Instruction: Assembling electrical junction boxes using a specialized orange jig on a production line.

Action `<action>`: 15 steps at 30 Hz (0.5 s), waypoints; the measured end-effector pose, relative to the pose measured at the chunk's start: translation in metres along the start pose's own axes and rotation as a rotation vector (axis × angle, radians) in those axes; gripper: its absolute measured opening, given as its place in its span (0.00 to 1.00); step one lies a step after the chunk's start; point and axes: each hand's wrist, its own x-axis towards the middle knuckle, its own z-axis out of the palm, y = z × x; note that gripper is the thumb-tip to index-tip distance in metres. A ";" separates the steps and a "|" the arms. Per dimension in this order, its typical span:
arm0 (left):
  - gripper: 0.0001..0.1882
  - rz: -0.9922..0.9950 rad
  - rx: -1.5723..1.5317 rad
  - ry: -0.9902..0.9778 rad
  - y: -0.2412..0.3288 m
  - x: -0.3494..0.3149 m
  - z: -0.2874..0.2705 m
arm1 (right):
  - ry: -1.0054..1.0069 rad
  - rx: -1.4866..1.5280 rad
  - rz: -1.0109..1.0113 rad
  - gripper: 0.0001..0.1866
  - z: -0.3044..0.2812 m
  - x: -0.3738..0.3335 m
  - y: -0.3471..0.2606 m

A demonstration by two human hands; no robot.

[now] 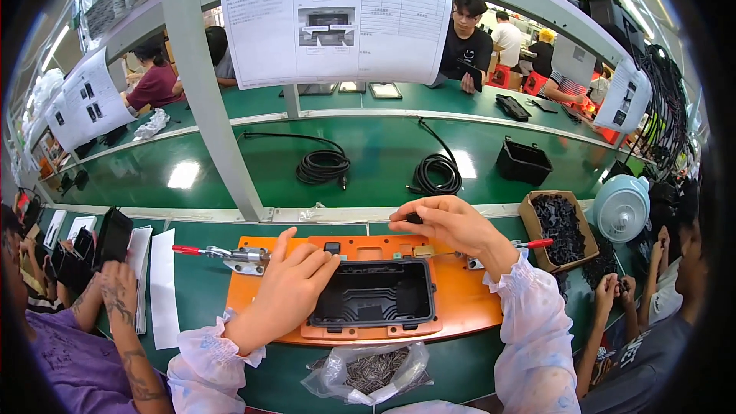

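Note:
In an orange fixture (468,303) lies a black rectangular plastic housing (373,295), its hollow inside facing up. My left hand (295,282) rests over the left side of the housing, fingers stretched out and thumb raised, with no object visible in it. A small black block (332,248) sits by the housing's upper left corner, near my left fingertips. Above the fixture's upper right part, my right hand (454,224) pinches a small black plastic part (415,218) between thumb and fingers. Red-handled toggle clamps (244,259) flank the fixture; the right one (537,244) is partly behind my right wrist.
A plastic bag of small metal pins (376,372) lies in front of the fixture. At right stand a cardboard box of black parts (558,222) and a light-blue fan (621,208). Coiled black cables (323,165) and a black bin (524,161) lie beyond. Co-workers sit on both sides.

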 end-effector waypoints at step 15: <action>0.18 0.001 0.056 -0.009 0.007 0.001 0.002 | 0.244 -0.629 -0.107 0.10 -0.004 -0.008 0.007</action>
